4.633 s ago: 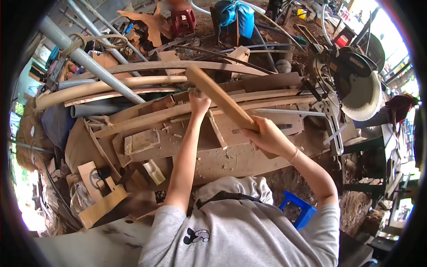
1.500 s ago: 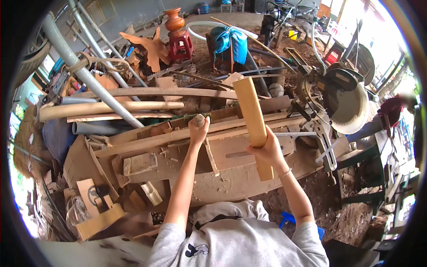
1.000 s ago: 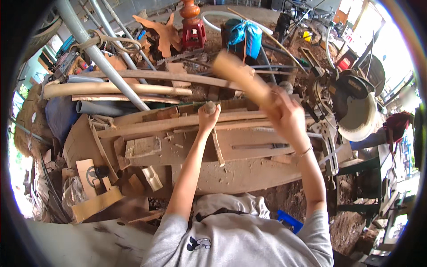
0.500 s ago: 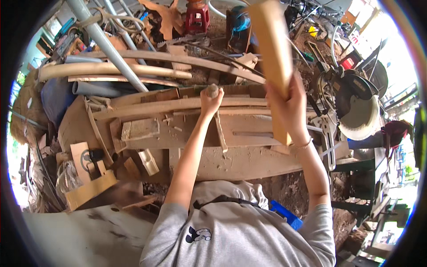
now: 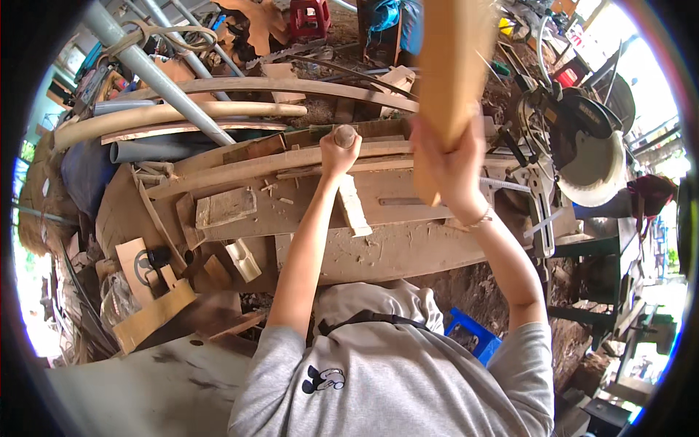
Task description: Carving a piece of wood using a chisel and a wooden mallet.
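My left hand (image 5: 339, 154) is closed in a fist around an upright tool with a round wooden handle (image 5: 345, 135). Only the butt end shows above the fist; the tool's lower part is hidden. Just below that hand, a short pale strip of wood (image 5: 354, 209) lies on the workbench (image 5: 429, 251). My right hand (image 5: 453, 162) grips a long, thick wooden block (image 5: 450, 65) near its lower end. The block stands raised to the right of the left hand, blurred at its edges and apart from the handle.
Long curved wooden pieces (image 5: 269, 162) run along the bench's far side. A rough wood block (image 5: 226, 207) and chips lie to the left. At the right stands a circular saw (image 5: 590, 156). Grey metal poles (image 5: 156, 76) slant across the far left. A blue stool (image 5: 473, 335) is close by.
My right hand has moved left with the wooden block, which is still raised. The left hand keeps its grip on the handle. The strip below it shows wider now.
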Motion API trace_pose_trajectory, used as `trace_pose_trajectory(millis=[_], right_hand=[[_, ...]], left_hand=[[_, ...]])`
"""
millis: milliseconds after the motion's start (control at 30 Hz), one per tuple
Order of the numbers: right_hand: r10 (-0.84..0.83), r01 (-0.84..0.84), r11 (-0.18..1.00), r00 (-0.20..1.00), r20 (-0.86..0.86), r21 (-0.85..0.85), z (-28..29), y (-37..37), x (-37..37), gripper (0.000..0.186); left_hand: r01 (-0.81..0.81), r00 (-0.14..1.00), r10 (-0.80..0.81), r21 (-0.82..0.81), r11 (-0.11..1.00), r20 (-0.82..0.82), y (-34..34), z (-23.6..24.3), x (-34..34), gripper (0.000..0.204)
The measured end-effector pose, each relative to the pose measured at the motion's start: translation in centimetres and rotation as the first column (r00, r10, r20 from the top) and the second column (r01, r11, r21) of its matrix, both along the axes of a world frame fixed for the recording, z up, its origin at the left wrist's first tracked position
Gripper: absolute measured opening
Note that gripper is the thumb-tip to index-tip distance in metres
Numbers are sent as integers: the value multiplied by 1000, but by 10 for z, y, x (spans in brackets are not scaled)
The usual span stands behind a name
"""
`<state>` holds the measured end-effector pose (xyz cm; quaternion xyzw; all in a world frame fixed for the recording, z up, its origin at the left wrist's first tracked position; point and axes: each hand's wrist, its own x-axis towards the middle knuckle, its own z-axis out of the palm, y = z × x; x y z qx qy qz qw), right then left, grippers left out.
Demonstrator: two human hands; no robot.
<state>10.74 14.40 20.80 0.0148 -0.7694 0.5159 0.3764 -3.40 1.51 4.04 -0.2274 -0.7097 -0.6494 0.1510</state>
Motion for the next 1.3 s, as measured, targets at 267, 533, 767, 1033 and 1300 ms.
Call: trace_pose_trajectory(millis=[267, 533, 767, 1033, 1300], right_hand=[[-58, 73, 997, 913, 404, -22, -46, 42, 15, 24], [-208, 150, 977, 517, 830, 151, -158, 55, 88, 27], [-367, -26, 908, 431, 825, 418, -193, 34, 128, 33], [-202, 16, 975, 486, 851, 222, -220, 18, 140, 43], [-43, -330, 892, 618, 785, 308, -243, 40, 161, 49]], left_hand=[[-333, 942, 334, 30, 942, -32, -45, -38, 9, 22], [302, 812, 251, -748, 591, 526, -78, -63, 35, 48], [163, 835, 397, -861, 482, 380, -60, -110, 51, 61], [373, 717, 382, -783, 497, 584, -57, -100, 39, 51], [79, 881, 385, -887, 454, 276, -48, -87, 35, 49]])
